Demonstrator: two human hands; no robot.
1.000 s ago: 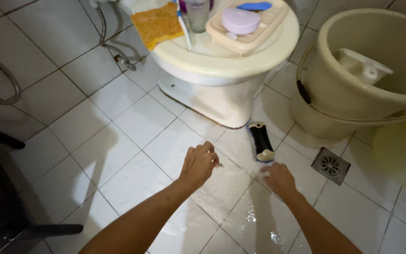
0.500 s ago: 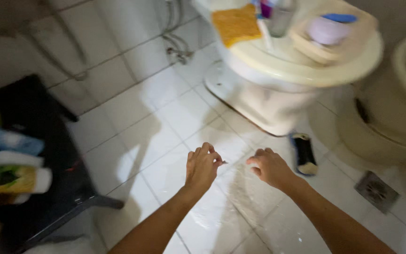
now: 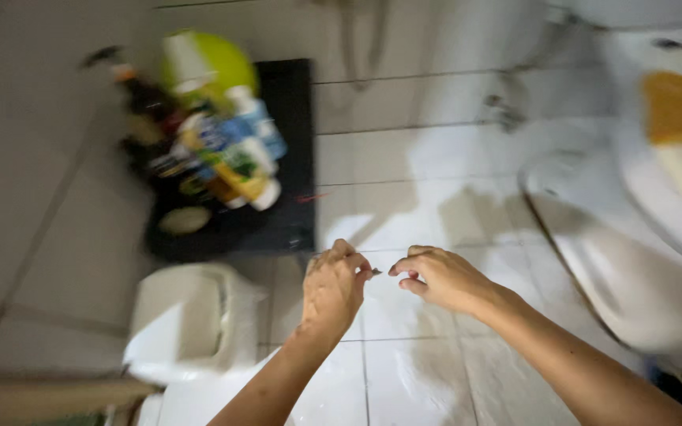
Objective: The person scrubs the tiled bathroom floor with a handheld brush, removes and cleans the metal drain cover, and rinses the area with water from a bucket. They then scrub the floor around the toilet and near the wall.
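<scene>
My left hand (image 3: 333, 285) is held over the white floor tiles (image 3: 404, 371) with its fingers pinched on a small dark bit (image 3: 375, 271) that sticks out to the right. My right hand (image 3: 436, 278) hovers just right of it, fingers loosely curled, with the fingertips almost at the bit. I cannot tell whether the right fingers touch it. Both forearms come in from the bottom edge.
A black stand (image 3: 282, 213) with several bottles (image 3: 222, 154) is at the upper left, blurred. A white bin with a bag (image 3: 191, 323) sits at the lower left. The cream toilet (image 3: 641, 260) with an orange cloth (image 3: 680, 106) fills the right side. A hose (image 3: 357, 47) hangs on the far wall.
The view has swung left, so the toilet slid right and the bucket, brush and drain left the frame. My right hand came up from the floor to meet my left hand.
</scene>
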